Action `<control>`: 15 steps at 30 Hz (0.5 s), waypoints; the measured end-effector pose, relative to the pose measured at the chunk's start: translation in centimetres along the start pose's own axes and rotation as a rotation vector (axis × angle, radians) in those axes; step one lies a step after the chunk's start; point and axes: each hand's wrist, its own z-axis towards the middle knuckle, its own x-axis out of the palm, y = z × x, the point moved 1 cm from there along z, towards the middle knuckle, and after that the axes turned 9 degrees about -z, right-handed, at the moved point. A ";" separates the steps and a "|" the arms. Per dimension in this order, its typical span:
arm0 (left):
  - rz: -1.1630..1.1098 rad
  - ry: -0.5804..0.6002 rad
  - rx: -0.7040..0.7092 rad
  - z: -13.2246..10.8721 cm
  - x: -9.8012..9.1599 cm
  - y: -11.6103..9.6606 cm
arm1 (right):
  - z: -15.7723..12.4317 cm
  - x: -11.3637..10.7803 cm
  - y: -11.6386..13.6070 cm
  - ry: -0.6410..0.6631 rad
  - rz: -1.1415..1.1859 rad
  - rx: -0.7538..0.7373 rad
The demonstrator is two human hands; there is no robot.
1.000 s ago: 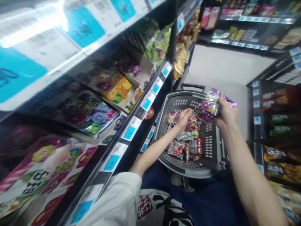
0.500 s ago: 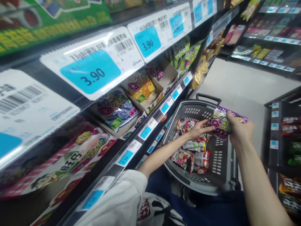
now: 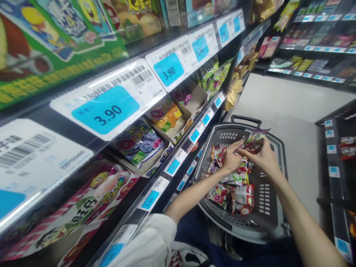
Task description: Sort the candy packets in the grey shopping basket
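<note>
Over the far end of the grey shopping basket (image 3: 279, 152), a purple candy bag (image 3: 257, 135) is held tilted between my two hands. My left hand (image 3: 233, 155) grips its left side, fingers closed, and my right hand (image 3: 261, 155) pinches it from the right, with the thumb reaching toward the left hand. Below them in the basket lie several candy packets, among them a red bag (image 3: 218, 195) and a packet with a silver-and-red back (image 3: 244, 196). Part of the held bag is hidden by my fingers.
On my left runs a shelf with price tags (image 3: 105, 109) and boxed candy bags, including a blue one (image 3: 140, 142) and an orange one (image 3: 166, 113). Gold-wrapped goods (image 3: 234, 91) hang farther along. More shelving (image 3: 332, 148) stands right of the pale floor (image 3: 278, 89).
The purple bag has turned from facing me to a tilted, nearly edge-on position. My right hand has moved left, close to my left hand. The view has shifted slightly.
</note>
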 end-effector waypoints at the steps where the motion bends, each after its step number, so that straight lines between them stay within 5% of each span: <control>1: 0.002 0.025 0.021 0.0 0.0 -0.1 | 0.1 0.2 -0.3 0.005 0.043 -0.012; 8: 0.010 0.154 0.094 0.1 -0.2 -1.5 | 0.7 0.0 -1.3 -0.014 0.305 -0.079; 15: -0.366 0.144 -0.169 1.8 -1.3 -1.4 | -1.3 -3.4 3.4 -0.240 0.303 -0.190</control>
